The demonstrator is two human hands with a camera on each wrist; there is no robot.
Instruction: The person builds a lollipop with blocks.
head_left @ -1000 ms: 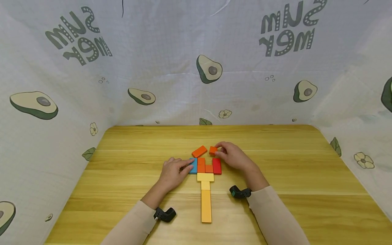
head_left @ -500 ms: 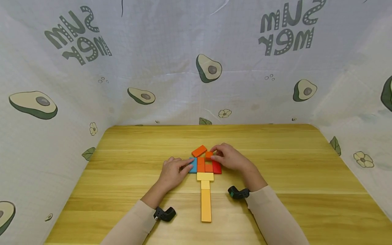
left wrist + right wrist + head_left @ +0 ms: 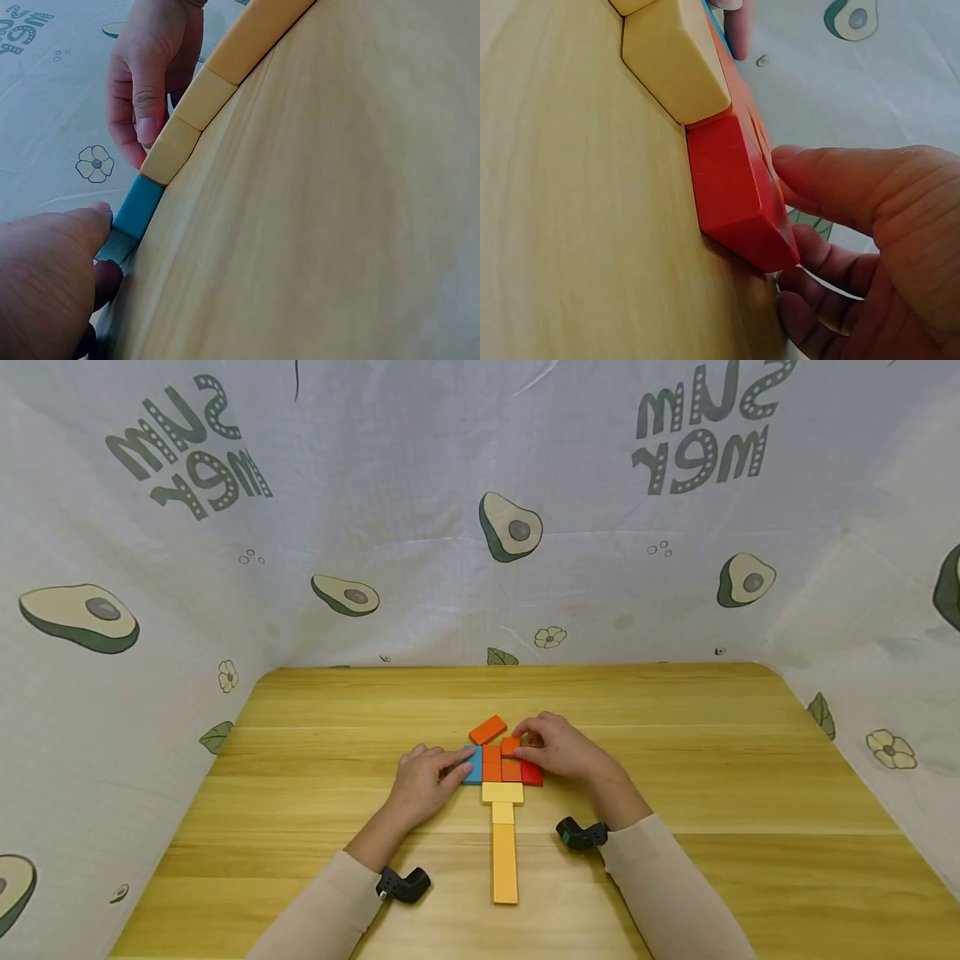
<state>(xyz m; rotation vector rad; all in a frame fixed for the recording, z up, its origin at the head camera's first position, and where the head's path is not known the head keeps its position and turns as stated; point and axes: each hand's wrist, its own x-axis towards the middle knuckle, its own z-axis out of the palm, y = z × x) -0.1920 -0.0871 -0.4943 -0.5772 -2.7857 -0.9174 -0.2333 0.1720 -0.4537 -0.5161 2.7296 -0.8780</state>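
Note:
My left hand (image 3: 426, 783) holds the outer side of a blue block (image 3: 475, 767), its index finger and thumb on the block; the left wrist view shows them at the end of it. My right hand (image 3: 558, 746) pinches a small orange square block (image 3: 509, 745) between thumb and fingers. That block sits just behind another orange square (image 3: 512, 772), between an orange pair (image 3: 491, 763) and a red block (image 3: 532, 774). Seen from the right wrist, the thumb reaches over the red block (image 3: 727, 176), and the pinched block is mostly hidden.
A loose orange rectangular block (image 3: 488, 730) lies askew behind the arrangement. Towards the front, a pale yellow crosspiece (image 3: 502, 792), a small yellow block (image 3: 503, 812) and a long yellow-orange block (image 3: 505, 864) form a stem on the wooden table (image 3: 660, 752). A printed cloth (image 3: 435, 460) hangs behind.
My right hand has carried the small orange square left and towards the front, from behind the red block into the gap beside it. The left hand has stayed on the blue block.

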